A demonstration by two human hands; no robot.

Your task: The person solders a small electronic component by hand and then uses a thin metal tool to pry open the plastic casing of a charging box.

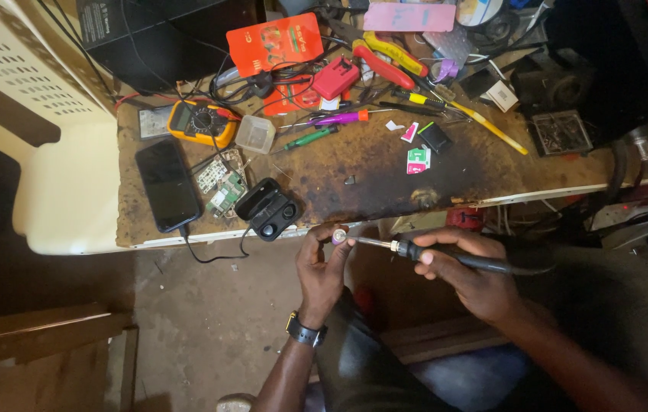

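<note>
- Below the bench's front edge, at lower centre of the frame, the left hand (321,267) pinches a small round silvery part (338,237) between thumb and fingertips, with a dark watch (306,332) on its wrist.
- The right hand (470,276) is wrapped around the black handle of a soldering iron with a thin metal tip (446,255); the tip touches the small round part.
- Both hands hang just off the worn brown wooden workbench (370,179), over the person's lap.
- At upper centre an orange-red flat rectangular packet (274,43) lies tilted on a tangle of black cables; a pink flat rectangular packet (409,17) sits at the top edge, right of it.
- Small pink-and-green sticker slips (418,160) lie on the bare scorched middle of the bench, near a small black square piece (435,137).
- At the left end sit a black smartphone (167,185), a yellow multimeter (203,122), green circuit boards (222,185) and an open black earbud case (268,209) close to the front edge.
- Red- and yellow-handled pliers (385,59) and screwdrivers crowd the back.
- The centre strip of the bench by the front edge is mostly open; a cream plastic chair (38,122) stands against the bench's left end.
</note>
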